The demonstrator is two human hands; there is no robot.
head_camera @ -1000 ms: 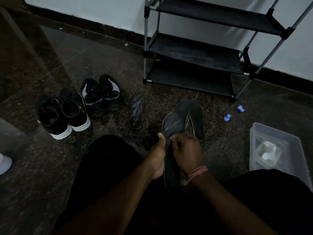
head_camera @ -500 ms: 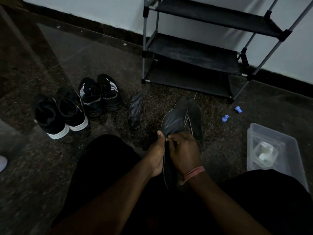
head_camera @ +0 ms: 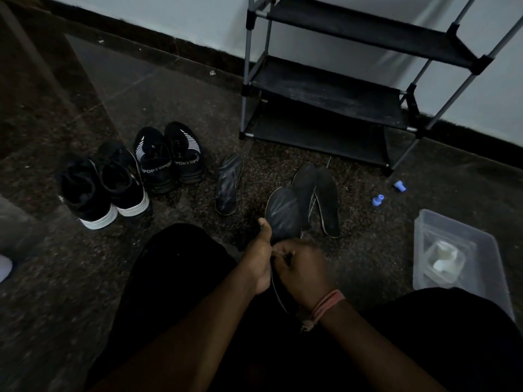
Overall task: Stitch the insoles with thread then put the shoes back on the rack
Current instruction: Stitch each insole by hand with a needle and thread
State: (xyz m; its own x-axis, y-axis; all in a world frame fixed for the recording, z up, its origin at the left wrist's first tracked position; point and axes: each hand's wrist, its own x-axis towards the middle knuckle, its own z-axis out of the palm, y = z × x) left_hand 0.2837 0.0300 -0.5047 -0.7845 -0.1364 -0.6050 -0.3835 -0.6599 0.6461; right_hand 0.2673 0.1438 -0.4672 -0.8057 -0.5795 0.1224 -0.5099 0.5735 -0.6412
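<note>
Insole gripped in both hands above the lap

Hands meet over a dark insole (head_camera: 283, 215) held on edge between the person's knees. The left hand (head_camera: 260, 260) grips its left rim, thumb pointing up along the edge; the right hand (head_camera: 304, 271) has its fingers curled at the same rim, pinching something too small and dim to make out. On the floor (head_camera: 368, 250), two more insoles (head_camera: 327, 199) lie overlapping just beyond the held one, and a fourth insole (head_camera: 228, 183) lies apart to the left. Two pairs of black shoes (head_camera: 135, 176) stand side by side further left. Against the wall stands the rack (head_camera: 325, 89), its shelves bare. Two small blue caps (head_camera: 377, 200) and a clear plastic box (head_camera: 458, 230) sit to the right.
</note>
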